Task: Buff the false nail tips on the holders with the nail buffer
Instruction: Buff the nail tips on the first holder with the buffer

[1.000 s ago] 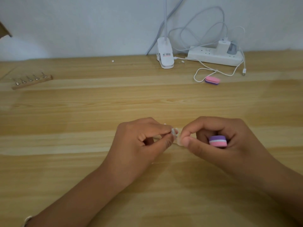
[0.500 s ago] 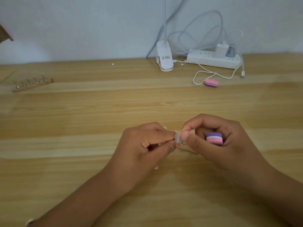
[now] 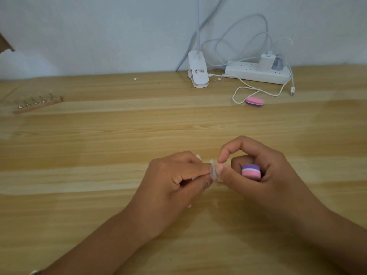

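Observation:
Near the table's front middle, my left hand (image 3: 174,181) pinches a small clear false nail tip (image 3: 213,171) between thumb and forefinger. My right hand (image 3: 258,175) meets it from the right, its thumb and forefinger touching the same tip. Curled into the right palm is a purple, white and pink nail buffer (image 3: 251,171), held by the other fingers. A wooden holder strip (image 3: 37,107) with several metal nail stands lies far off at the left. Whatever holder the tip sits on is hidden by my fingers.
A second pink and purple buffer (image 3: 254,101) lies at the back right beside a white cable. Behind it sit a white power strip (image 3: 256,73) with plugs and a white clip lamp base (image 3: 198,73). The wooden table (image 3: 119,145) meets a white wall.
Both hands have shifted slightly right and stayed joined at the nail tip. My right forefinger has lifted into a higher arch over the tip.

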`<state>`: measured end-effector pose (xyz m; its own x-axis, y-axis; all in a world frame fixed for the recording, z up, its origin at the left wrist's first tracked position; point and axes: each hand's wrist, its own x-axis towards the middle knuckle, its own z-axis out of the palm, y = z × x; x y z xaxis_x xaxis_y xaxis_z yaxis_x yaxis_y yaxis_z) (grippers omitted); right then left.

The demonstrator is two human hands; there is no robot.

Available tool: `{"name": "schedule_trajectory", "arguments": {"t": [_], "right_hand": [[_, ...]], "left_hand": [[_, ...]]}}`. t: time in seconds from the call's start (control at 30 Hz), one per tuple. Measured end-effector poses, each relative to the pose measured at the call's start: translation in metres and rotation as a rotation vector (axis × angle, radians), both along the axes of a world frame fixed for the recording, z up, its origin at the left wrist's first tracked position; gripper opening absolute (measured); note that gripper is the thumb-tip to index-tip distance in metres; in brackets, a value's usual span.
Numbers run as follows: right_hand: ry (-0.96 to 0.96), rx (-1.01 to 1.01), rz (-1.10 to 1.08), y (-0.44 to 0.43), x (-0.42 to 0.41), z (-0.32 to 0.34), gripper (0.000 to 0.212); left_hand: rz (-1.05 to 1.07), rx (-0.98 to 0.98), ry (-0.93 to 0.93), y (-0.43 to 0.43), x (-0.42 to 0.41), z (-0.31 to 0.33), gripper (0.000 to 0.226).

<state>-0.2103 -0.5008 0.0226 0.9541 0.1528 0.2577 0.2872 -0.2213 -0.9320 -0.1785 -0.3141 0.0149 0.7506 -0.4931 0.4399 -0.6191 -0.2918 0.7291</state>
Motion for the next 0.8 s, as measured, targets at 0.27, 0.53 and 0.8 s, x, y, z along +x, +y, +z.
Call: {"name": "schedule_trajectory", "arguments": {"t": [0.27,0.53,0.8], "right_hand": [[-0.22,-0.169,-0.079,-0.0005,-0.0037,-0.0089,0.006],[-0.448,-0.333,-0.084,-0.0005,-0.003,-0.0046,0.027],[-0.482,-0.239,-0.116,0.0011,-0.0015,-0.0068,0.02]], "left_hand": [[0.034,-0.016,0.009,0.0012,0.0007,0.0011,0.015],[0.02,0.016,0.009,0.0002,-0.0005,0.0025,0.012],[0.055,-0.039,-0.062,-0.0009,-0.0072,0.0065,0.012]]}}
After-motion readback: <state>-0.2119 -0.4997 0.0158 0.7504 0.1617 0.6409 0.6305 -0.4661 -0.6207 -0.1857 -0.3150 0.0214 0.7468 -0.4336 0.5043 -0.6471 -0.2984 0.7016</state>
